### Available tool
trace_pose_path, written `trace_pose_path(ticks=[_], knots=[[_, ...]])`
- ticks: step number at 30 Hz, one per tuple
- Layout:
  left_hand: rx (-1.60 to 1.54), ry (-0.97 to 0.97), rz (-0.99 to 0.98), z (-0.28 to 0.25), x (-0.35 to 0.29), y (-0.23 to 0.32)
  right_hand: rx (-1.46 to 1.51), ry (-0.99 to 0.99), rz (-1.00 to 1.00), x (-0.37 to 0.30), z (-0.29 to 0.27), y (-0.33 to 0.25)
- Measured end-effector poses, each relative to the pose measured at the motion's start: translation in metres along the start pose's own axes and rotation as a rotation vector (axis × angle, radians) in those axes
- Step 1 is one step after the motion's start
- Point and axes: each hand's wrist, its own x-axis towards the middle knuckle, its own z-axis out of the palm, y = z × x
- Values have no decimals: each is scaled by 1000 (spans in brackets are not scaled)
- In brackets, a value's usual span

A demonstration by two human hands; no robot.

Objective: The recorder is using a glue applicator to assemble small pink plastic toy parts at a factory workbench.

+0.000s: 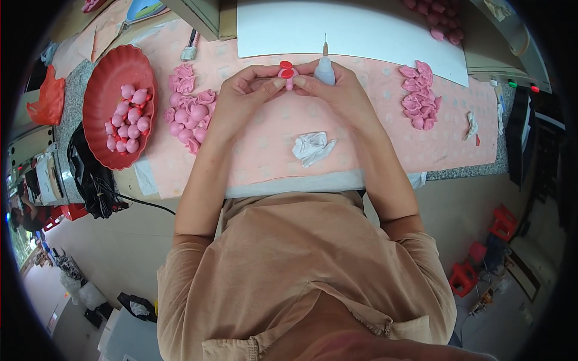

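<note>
Between the fingertips of both hands is a small pink piece with two red round discs (288,74). My left hand (251,86) pinches it from the left with thumb and fingers. From the other side, my right hand (332,89) presses its thumb and fingers to the same piece. A needle-tipped squeeze bottle (324,70), pale and translucent, is also tucked in my right hand, needle pointing away from me. Left of my left hand lies a heap of pink rounded and ruffled parts (191,118). A crumpled white cloth (313,148) lies below the hands.
A red scalloped tray (96,90) at the left holds pink balls with red bits. More pink ruffled parts (421,96) lie at the right on the pink table cover (367,168). A white sheet (349,27) is at the back. A black cable (144,201) hangs at the left edge.
</note>
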Motion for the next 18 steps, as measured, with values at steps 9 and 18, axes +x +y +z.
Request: trace_pose_path(ticks=[9, 18], knots=[[15, -6, -4, 0, -1, -1, 33, -2, -8, -1, 2, -3], [17, -13, 5, -1, 0, 0, 50, -11, -22, 0, 2, -1]])
